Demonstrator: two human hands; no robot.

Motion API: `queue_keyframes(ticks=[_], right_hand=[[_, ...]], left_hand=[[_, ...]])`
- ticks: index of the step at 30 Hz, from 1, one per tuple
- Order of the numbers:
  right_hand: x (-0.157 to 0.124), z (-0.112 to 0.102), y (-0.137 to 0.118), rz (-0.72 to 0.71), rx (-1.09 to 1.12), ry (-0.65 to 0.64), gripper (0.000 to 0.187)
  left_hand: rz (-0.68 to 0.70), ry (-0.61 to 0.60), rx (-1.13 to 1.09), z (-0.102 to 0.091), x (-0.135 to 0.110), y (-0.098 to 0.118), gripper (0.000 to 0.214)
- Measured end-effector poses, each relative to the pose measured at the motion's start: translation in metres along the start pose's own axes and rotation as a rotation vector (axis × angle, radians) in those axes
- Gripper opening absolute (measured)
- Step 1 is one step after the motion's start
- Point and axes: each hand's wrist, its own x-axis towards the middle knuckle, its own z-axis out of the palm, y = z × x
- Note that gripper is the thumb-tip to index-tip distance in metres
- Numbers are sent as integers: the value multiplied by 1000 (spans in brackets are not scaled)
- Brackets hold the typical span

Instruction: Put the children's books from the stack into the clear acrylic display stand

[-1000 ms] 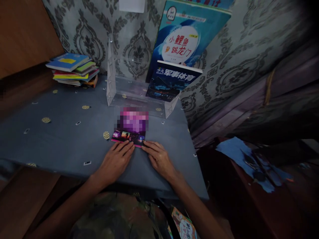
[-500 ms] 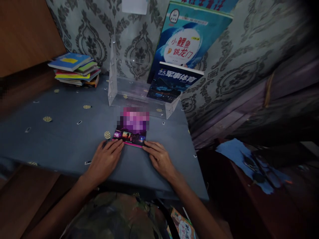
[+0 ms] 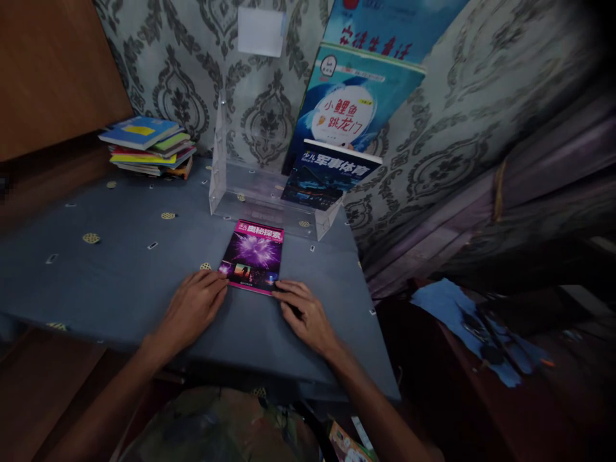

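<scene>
A thin book (image 3: 253, 253) with a purple starburst on its dark cover and pink bands lies flat on the table, front side up. My left hand (image 3: 195, 305) rests palm down at its lower left corner, fingers laid out flat and fingertips at the edge. At the lower right corner, my right hand (image 3: 307, 316) has its fingers extended, the tips touching the cover's edge. Neither hand is wrapped round the book. Just behind it stands a clear acrylic rack (image 3: 269, 208), which holds a dark blue book (image 3: 325, 176) and a teal book (image 3: 353, 99) on its right side.
Several books form a stack (image 3: 147, 144) at the back left of the cloth-covered table (image 3: 120, 276). Another blue book (image 3: 389, 25) shows above the teal one. Right of the table, a blue cloth (image 3: 447, 311) lies on a dark red surface. Patterned wallpaper rises behind.
My left hand has slid slightly left, from the book's bottom edge to its corner. The right hand stays by its corner. The view has tilted up a little, and the book's cover now shows clearly.
</scene>
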Motion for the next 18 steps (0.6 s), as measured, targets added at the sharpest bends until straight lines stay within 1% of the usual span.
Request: queue_keyframes(ticks=[3, 6, 9, 13, 18], right_hand=[[2, -1, 1, 41, 31, -18, 27], [5, 0, 5, 99, 51, -53, 30], [15, 2, 14, 134, 51, -79, 32], [39, 6, 31, 138, 12, -72, 33], [74, 15, 61, 189, -43, 5, 34]], left_hand=[[-14, -55, 26, 0, 11, -7, 31], [-49, -113, 10, 1, 22, -14, 34], [-107, -173, 28, 2, 34, -20, 36], [-148, -258, 78, 5, 53, -25, 40], [-142, -314, 127, 11, 85, -30, 41]])
